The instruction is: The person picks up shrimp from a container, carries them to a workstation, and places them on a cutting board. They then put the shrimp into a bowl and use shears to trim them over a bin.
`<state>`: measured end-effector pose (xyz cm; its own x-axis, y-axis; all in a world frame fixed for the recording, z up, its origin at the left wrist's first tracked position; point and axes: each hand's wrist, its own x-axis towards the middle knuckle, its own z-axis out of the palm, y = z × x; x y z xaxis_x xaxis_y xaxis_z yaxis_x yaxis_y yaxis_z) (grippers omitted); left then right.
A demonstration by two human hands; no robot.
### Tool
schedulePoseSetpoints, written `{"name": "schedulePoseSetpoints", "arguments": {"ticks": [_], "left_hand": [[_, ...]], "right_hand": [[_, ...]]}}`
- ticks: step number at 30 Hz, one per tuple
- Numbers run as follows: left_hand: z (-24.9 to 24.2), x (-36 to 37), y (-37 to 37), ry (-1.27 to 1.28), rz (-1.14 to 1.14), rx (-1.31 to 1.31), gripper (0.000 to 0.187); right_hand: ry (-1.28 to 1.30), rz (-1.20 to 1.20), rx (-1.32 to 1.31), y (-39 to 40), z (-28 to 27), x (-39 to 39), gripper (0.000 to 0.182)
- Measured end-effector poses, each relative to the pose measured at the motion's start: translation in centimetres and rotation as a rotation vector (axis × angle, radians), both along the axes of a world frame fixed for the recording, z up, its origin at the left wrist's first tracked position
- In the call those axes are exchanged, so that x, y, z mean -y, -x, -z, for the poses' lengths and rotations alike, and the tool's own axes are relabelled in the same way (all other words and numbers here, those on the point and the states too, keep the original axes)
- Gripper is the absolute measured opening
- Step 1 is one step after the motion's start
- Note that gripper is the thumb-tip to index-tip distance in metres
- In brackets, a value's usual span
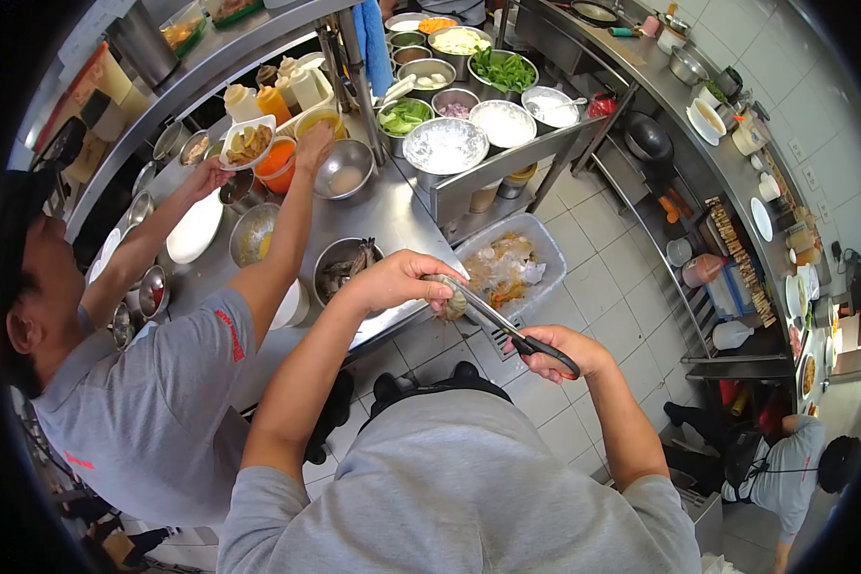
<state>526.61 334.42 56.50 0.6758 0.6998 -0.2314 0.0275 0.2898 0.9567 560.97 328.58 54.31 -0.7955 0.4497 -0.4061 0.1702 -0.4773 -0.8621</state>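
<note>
My left hand (404, 282) is closed around a raw prawn (455, 304), held out in front of my body. In my right hand (562, 352) is a pair of scissors (496, 318) with black handles, its metal blades reaching to the prawn. Beside my left wrist, a steel bowl (320, 258) on the counter holds several prawns (339, 275). Below and beyond the scissors, a clear plastic tub (556, 251) on the floor contains orange-brown scraps (499, 271) and crumpled clear plastic or ice.
At my left, a co-worker (153, 383) holds a white food container (248, 143) over the steel counter (354, 222). Ahead, several bowls of greens (503, 71) and white powder (446, 145) crowd a steel table. Another person (773, 464) bends at far right.
</note>
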Motion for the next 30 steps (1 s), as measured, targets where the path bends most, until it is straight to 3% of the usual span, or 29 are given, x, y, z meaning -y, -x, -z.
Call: {"name": "schedulePoseSetpoints", "arguments": {"ticks": [3, 9, 16, 21, 28, 30], "left_hand": [[-1.0, 0.0, -0.1, -0.002, -0.055, -0.004, 0.029], [0.3, -0.2, 0.5, -0.014, -0.176, 0.095, 0.025], [-0.2, 0.2, -0.2, 0.006, -0.141, -0.007, 0.023], [0.0, 0.0, -0.4, -0.029, 0.033, -0.062, 0.024], [-0.1, -0.1, -0.2, -0.015, 0.055, -0.078, 0.025], [-0.6, 0.0, -0.1, -0.014, 0.07, -0.183, 0.026]], "right_hand": [[-0.013, -0.057, 0.154, 0.3, -2.1, -0.7, 0.054], [-0.043, -0.17, 0.063, -0.4, -2.0, -1.2, 0.08], [-0.014, -0.186, -0.06, -0.2, -0.7, -1.3, 0.08], [-0.02, -0.232, 0.05, 0.3, -1.4, -1.6, 0.073], [-0.071, -0.192, 0.152, 0.5, -1.5, -1.5, 0.056], [-0.076, -0.149, 0.195, 0.7, -1.8, -1.3, 0.053]]}}
